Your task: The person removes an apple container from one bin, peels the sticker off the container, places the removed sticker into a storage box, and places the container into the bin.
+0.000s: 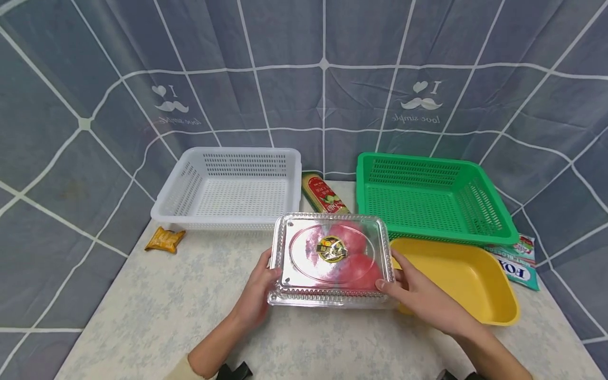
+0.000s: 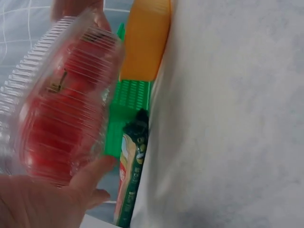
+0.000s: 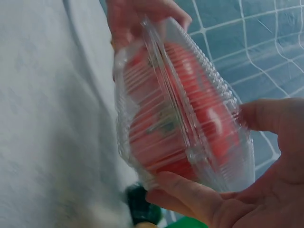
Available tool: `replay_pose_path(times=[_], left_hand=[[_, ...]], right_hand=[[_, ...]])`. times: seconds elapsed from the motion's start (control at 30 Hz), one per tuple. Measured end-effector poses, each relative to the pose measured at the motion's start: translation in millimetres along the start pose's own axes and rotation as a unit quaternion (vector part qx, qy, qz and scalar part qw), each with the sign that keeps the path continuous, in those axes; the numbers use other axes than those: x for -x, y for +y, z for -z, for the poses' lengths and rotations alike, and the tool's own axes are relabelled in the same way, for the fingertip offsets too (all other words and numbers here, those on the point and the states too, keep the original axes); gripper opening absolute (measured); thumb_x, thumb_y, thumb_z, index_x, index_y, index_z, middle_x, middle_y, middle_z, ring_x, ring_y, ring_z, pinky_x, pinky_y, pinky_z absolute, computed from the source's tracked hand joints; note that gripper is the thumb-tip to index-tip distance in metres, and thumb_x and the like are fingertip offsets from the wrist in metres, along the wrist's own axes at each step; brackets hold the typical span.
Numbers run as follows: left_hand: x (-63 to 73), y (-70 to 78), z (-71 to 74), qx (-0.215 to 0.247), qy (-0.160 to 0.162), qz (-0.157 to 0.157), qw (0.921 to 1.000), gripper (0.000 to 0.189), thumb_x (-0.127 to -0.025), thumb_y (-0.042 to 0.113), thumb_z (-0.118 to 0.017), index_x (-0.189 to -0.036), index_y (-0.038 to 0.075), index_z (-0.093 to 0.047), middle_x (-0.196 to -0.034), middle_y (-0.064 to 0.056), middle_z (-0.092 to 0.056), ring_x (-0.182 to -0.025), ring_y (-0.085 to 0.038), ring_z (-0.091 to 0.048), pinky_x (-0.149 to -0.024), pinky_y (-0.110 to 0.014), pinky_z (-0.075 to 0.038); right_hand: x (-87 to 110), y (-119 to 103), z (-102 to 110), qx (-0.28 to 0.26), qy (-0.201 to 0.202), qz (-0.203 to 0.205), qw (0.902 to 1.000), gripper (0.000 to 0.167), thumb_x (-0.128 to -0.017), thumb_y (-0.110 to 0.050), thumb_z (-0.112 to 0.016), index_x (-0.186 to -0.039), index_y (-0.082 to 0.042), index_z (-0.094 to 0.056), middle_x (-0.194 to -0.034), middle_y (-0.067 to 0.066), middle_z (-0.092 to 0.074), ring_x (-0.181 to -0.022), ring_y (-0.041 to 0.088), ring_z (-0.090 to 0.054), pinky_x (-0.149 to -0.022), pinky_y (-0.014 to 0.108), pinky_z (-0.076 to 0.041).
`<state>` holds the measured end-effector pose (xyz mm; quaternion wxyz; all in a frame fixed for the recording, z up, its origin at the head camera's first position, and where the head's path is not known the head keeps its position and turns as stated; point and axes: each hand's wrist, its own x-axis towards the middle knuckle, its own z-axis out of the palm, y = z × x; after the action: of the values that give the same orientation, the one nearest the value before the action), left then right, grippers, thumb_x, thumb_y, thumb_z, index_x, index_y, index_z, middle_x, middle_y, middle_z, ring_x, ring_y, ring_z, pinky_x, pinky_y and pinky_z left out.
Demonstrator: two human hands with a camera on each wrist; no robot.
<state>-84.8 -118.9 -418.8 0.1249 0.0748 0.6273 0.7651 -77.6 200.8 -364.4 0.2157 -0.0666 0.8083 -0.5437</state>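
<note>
Both hands hold a clear plastic clamshell box [image 1: 332, 261] above the table, with its lid down and a black-and-gold round sticker on top. Red tomatoes [image 3: 159, 128] show through its ribbed walls. My left hand [image 1: 256, 290] grips the box's left end, thumb on the upper edge. At the opposite end, my right hand [image 1: 420, 293] pinches it, thumb above and fingers below, as the right wrist view shows. Behind the box lies a green-and-red olive oil tin [image 1: 325, 194], its near end hidden by the box in the head view.
A white basket [image 1: 225, 219] stands at the back left, a green basket [image 1: 437, 235] at the back right. The yellow basin [image 1: 465, 279] sits in front of the green one. An orange snack packet [image 1: 164, 240] lies left; a teal FOX bag [image 1: 518, 264] lies far right.
</note>
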Motion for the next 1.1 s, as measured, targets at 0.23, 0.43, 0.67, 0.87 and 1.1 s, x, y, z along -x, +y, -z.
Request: replay_pose_path(times=[0.23,0.43,0.67,0.87,1.1], left_hand=[[3.2,-8.6,6.3,-0.038,0.024,0.02,0.9988,0.053,-0.098,0.018,-0.032,-0.149,0.007,-0.026,-0.135,-0.016,-0.044,-0.114,-0.023,-0.047,-0.094,-0.028,-0.038],[9.7,-13.5,13.5,-0.082,0.042,0.021,0.9955,0.052,-0.096,0.017,-0.034,-0.148,0.007,-0.029,-0.133,-0.012,-0.049,-0.12,-0.025,-0.047,-0.1,-0.031,-0.035],[12.4,-24.1,13.4,-0.205,0.096,0.052,0.9728,0.058,-0.091,0.032,-0.06,-0.142,0.015,-0.039,-0.125,-0.004,-0.057,-0.11,-0.018,-0.053,-0.099,-0.043,-0.035],[18.2,-27.1,11.5,-0.295,0.085,0.061,0.9496,0.064,-0.091,0.041,-0.061,-0.141,0.009,-0.039,-0.098,-0.003,-0.068,-0.085,-0.015,-0.063,-0.081,-0.04,-0.047],[17.3,-29.6,14.2,-0.311,0.098,0.061,0.9433,0.068,-0.09,0.046,-0.061,-0.143,0.01,-0.038,-0.109,-0.004,-0.066,-0.095,-0.014,-0.06,-0.089,-0.045,-0.044]], right_hand=[[0.9,12,-24,-0.003,0.007,0.018,0.9998,0.092,-0.093,-0.035,-0.063,-0.155,-0.02,0.004,-0.149,0.018,-0.032,-0.128,0.032,-0.044,-0.096,0.036,-0.043],[2.0,16,-37,0.01,0.016,0.003,0.9998,0.097,-0.093,-0.036,-0.064,-0.153,-0.009,0.007,-0.147,0.022,-0.034,-0.124,0.03,-0.049,-0.095,0.035,-0.044],[3.2,17,-40,0.048,0.017,0.005,0.9987,0.094,-0.093,-0.036,-0.063,-0.153,-0.002,0.002,-0.146,0.025,-0.034,-0.119,0.033,-0.052,-0.09,0.039,-0.048],[2.7,27,-43,0.06,0.015,0.012,0.998,0.087,-0.094,-0.032,-0.062,-0.153,0.0,-0.007,-0.148,0.025,-0.032,-0.117,0.03,-0.054,-0.088,0.033,-0.047],[-0.7,27,-42,0.139,0.044,0.032,0.9888,0.089,-0.093,-0.042,-0.061,-0.152,0.001,-0.011,-0.152,0.021,-0.025,-0.134,0.032,-0.034,-0.105,0.048,-0.029]])
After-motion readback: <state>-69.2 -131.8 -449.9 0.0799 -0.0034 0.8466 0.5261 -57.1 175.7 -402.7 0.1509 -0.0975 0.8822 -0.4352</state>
